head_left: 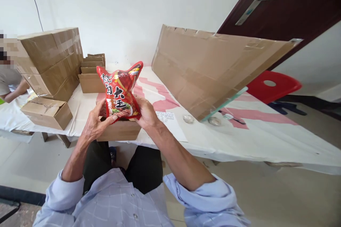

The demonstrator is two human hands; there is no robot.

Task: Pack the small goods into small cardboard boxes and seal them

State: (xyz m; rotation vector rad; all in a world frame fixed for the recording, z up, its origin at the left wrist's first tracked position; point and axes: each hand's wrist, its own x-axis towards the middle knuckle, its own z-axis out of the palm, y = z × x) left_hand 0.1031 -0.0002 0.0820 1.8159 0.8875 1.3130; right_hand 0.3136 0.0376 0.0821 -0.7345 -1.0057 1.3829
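A puffed red food packet (119,94) with black and white lettering is held up between my two hands, over a small cardboard box (119,131) at the table's front edge. My left hand (97,120) grips the packet's lower left side, thumb across its front. On its lower right side my right hand (146,111) is closed, its fingers mostly hidden behind the packet. The packet and my hands cover the top of the box, so its inside is hidden.
Large taped cartons (53,64) stand at the left, with a smaller closed box (46,111) before them. Behind the packet are folded cardboard pieces (92,81). A big cardboard sheet (210,67) leans at right, near tape rolls (188,118). Another person's arm (17,90) shows far left.
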